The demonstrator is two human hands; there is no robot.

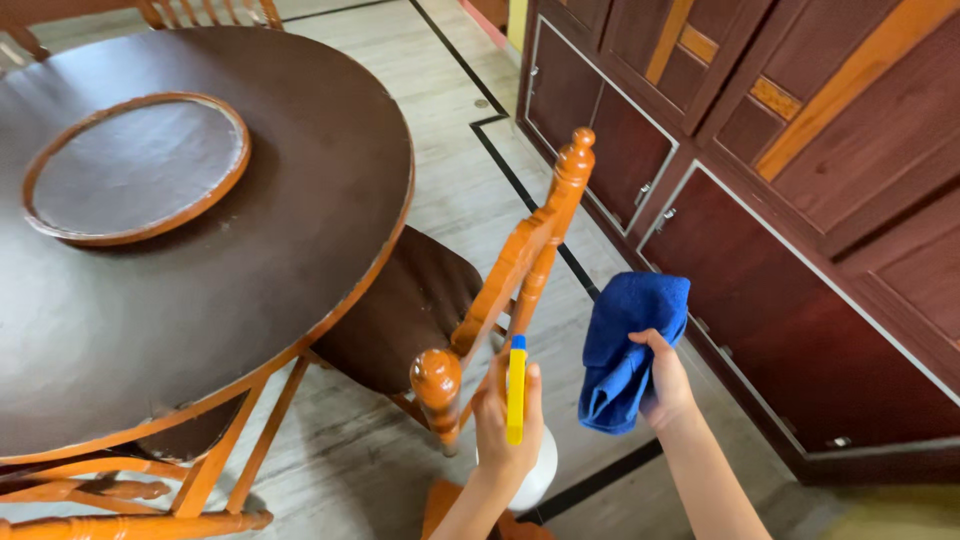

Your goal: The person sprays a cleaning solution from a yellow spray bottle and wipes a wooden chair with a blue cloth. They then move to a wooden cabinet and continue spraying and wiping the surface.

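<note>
Two things held: a spray bottle (520,430) and a blue cloth (627,345), one in each hand, both low in the view above the floor.
Spray bottle: white rounded body, yellow head with a blue tip on top; it stands upright just beside the rear post of the chair.
Left hand (503,425): fingers wrapped around the neck of the spray bottle, gripping it.
Blue cloth: bunched and folded, hanging from the grip, just to the right of the spray bottle and not touching it.
Right hand (665,385): closed on the right edge of the blue cloth, thumb on top.
Chair (470,310): orange wood with turned knobs, dark brown seat, pushed partly under the table.
Table (200,300): round, dark brown top with an orange rim, to the left.
Round tray (140,170): raised orange edge, lying flat on the table top.
Cabinet (780,200): dark red-brown doors with small metal handles, along the right.
Floor (480,200): pale tiles crossed by a black line.
</note>
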